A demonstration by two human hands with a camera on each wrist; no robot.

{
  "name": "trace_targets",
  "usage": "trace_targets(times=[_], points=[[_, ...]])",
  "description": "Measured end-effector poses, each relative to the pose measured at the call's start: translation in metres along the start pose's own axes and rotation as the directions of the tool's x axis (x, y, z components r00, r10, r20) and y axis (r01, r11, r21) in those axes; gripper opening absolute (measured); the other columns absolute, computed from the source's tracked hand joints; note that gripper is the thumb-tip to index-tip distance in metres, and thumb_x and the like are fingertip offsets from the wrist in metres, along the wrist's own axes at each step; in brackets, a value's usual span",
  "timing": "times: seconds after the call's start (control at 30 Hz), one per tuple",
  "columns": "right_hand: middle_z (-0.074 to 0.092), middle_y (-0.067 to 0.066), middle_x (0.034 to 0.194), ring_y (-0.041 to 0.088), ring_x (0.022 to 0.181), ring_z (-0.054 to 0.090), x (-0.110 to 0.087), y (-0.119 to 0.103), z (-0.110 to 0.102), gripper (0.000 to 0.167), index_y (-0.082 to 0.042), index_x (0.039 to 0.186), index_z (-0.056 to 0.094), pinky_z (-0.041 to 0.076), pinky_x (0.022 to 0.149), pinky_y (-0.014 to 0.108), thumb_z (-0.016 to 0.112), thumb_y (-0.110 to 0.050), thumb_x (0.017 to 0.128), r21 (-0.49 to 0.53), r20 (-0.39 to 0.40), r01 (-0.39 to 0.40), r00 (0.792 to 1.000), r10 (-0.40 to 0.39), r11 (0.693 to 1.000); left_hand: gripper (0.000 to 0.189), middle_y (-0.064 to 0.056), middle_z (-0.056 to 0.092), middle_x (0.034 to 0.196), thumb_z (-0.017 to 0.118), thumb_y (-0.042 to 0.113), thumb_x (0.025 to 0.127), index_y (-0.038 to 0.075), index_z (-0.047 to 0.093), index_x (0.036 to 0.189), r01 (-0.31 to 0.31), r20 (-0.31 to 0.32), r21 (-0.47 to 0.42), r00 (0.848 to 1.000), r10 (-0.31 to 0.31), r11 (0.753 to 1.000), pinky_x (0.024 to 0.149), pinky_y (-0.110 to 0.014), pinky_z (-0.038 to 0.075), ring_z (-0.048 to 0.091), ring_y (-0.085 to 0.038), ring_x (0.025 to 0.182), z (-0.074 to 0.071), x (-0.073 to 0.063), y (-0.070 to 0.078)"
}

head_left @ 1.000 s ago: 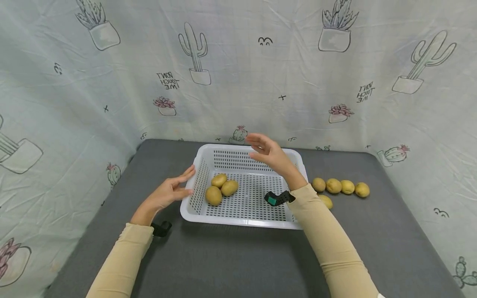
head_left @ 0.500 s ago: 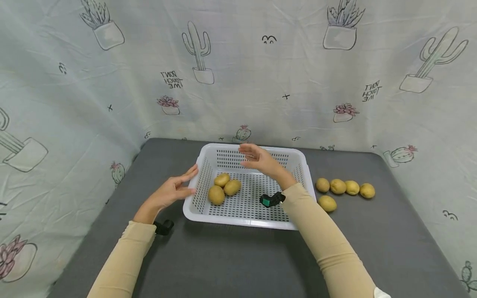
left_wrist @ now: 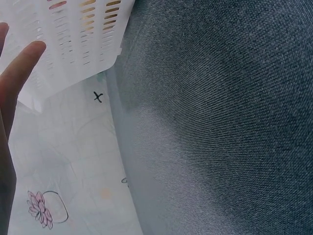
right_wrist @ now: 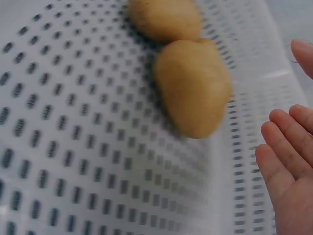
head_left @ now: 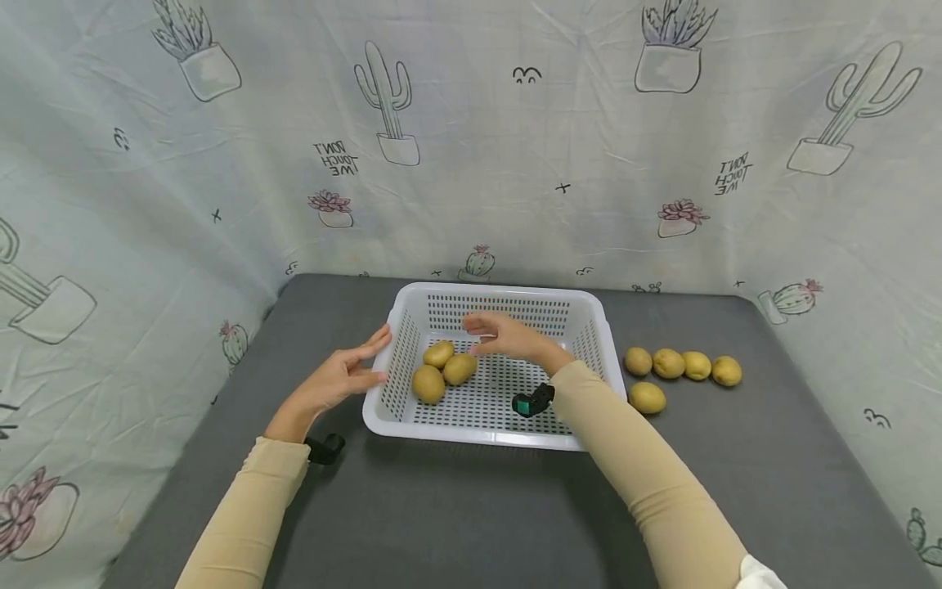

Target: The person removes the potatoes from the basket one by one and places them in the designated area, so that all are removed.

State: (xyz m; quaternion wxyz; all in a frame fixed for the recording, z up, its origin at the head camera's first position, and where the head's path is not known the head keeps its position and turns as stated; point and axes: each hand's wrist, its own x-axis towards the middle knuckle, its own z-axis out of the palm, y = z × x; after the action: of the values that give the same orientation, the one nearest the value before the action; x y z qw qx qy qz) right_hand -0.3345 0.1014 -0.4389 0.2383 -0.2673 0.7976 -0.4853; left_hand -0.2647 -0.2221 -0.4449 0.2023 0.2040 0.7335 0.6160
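Observation:
A white perforated plastic basket (head_left: 471, 438) stands on the dark grey table. Three potatoes (head_left: 428, 384) lie clustered at its left end. My left hand (head_left: 327, 384) touches the basket's left wall, its fingers extended along the rim; in the left wrist view, fingertips (left_wrist: 34, 48) show against the slotted wall. Over the basket, my right hand (head_left: 508, 337) hovers just right of the potatoes with nothing in its grasp. The right wrist view shows its loosely bent fingers (right_wrist: 288, 142) and thumb apart, beside a lumpy potato (right_wrist: 193, 88).
Right of the basket, several more potatoes (head_left: 668, 364) lie in a row on the table (head_left: 456, 515), with a single potato (head_left: 648, 397) in front of them, near the basket's right wall. A cactus-printed curtain (head_left: 471, 147) hangs behind and at the sides.
My right hand has come down from above the basket's back rim to just above the potatoes, shifting slightly left. The left hand stays at the basket's left wall.

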Motion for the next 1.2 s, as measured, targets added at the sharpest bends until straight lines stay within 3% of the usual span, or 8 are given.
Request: trace_targets(times=[0.3,0.4,0.7,1.0,1.2], points=[[0.035,0.008,0.151,0.027,0.14,0.033,0.007,0.013,0.009,0.075,-0.006,0.147,0.032,0.026,0.113,0.045,0.071,-0.02,0.085,-0.037,0.058,-0.133,0.989,0.135,0.99,0.077,-0.002,-0.004,0.16,0.064,0.006,0.089,0.004,0.016,0.15,-0.005,0.027,-0.032,1.0,0.006,0.999,0.088,-0.019,0.048,0.054,-0.005,0.118,-0.003,0.003,0.001],[0.037,0.008,0.15,0.027,0.139,0.034,0.009,0.017,0.012,0.073,-0.007,0.146,0.035,0.027,0.112,0.045,0.072,-0.021,0.084,-0.032,0.068,-0.142,0.987,0.144,0.989,0.078,-0.002,-0.004,0.16,0.065,0.007,0.089,0.004,0.017,0.15,-0.002,0.029,-0.034,1.0,0.003,0.999,0.087,-0.02,0.049,0.054,-0.006,0.118,-0.003,0.003,0.002],[0.051,0.009,0.139,0.025,0.125,0.049,0.015,0.024,0.02,0.066,-0.007,0.138,0.048,0.037,0.106,0.04,0.076,-0.024,0.081,-0.158,0.042,-0.118,0.991,0.126,0.98,0.077,-0.001,-0.005,0.16,0.064,0.006,0.09,0.005,0.016,0.15,0.007,0.036,-0.029,0.999,-0.006,1.0,0.087,-0.021,0.049,0.055,-0.006,0.118,-0.004,0.004,0.003],[0.052,0.008,0.135,0.019,0.113,0.052,0.018,0.021,0.026,0.067,-0.005,0.139,0.047,0.042,0.098,0.036,0.076,-0.025,0.081,-0.276,0.022,-0.122,0.991,0.133,0.953,0.077,-0.001,-0.005,0.16,0.064,0.007,0.09,0.005,0.015,0.15,0.013,0.034,-0.024,0.999,-0.012,1.0,0.088,-0.021,0.049,0.051,-0.013,0.123,-0.005,0.004,0.003],[0.055,0.008,0.132,0.019,0.111,0.054,0.018,0.021,0.028,0.064,-0.007,0.136,0.05,0.043,0.096,0.036,0.076,-0.023,0.081,-0.303,0.0,-0.139,0.989,0.146,0.943,0.077,0.001,-0.003,0.16,0.064,0.007,0.09,0.006,0.017,0.15,0.021,0.025,-0.012,0.999,-0.021,1.0,0.087,-0.021,0.049,0.05,-0.018,0.124,-0.005,0.005,0.004]])
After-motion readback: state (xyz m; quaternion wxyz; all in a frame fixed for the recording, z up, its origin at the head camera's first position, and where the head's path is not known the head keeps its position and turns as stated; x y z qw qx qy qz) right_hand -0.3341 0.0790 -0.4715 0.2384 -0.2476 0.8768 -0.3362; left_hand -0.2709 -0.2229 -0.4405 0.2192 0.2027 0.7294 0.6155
